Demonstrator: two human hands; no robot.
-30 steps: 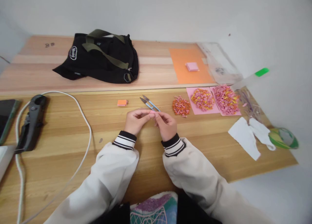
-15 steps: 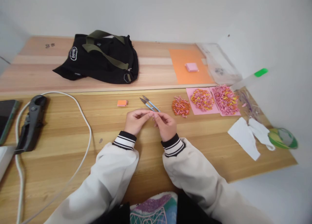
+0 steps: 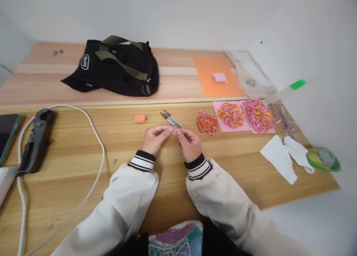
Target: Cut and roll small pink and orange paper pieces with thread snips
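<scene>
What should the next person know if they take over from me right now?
Left hand and right hand meet fingertip to fingertip, pinching a small pink piece just above the desk.
Thread snips lie right behind the hands; a small orange block sits to their left.
Done: an orange pile on the bare desk, plus two piles on pink sheets.
Left: the piece in hand looks unfinished; spare pink stack waits on the orange sheet.

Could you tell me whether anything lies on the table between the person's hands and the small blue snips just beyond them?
Nothing visible does. The left hand and right hand meet at the fingertips over a tiny pink piece, and the snips lie just beyond on bare wood. The orange block and the orange paper pile sit off to either side.
</scene>
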